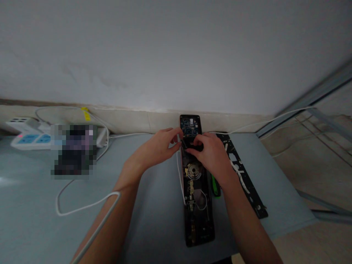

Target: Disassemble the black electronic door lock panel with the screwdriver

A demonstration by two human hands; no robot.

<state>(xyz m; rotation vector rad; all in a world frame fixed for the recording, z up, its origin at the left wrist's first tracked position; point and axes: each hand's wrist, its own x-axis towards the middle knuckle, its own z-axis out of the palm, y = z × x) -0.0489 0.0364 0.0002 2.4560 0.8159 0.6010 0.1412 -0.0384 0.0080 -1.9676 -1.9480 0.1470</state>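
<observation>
A long black opened device that looks like an electronic door lock [199, 229] lies lengthwise in front of me. A blue circuit board [190, 127] fills its far end, and metal lock parts [194, 171] and a thin white wire show further down. My left hand [165, 143] pinches at the left edge below the board, around a small dark piece that may be a wire or connector. From the other side, my right hand [209, 148] has thumb and fingers curled together over the device; what they hold is hidden.
A green-and-black tool handle [215, 186] lies right of the device. Beyond it is a black mounting plate [254, 198] with a white strip. A white power strip [30, 141] and a blurred-out object [77, 150] are at left. A white cable [82, 211] crosses my left forearm.
</observation>
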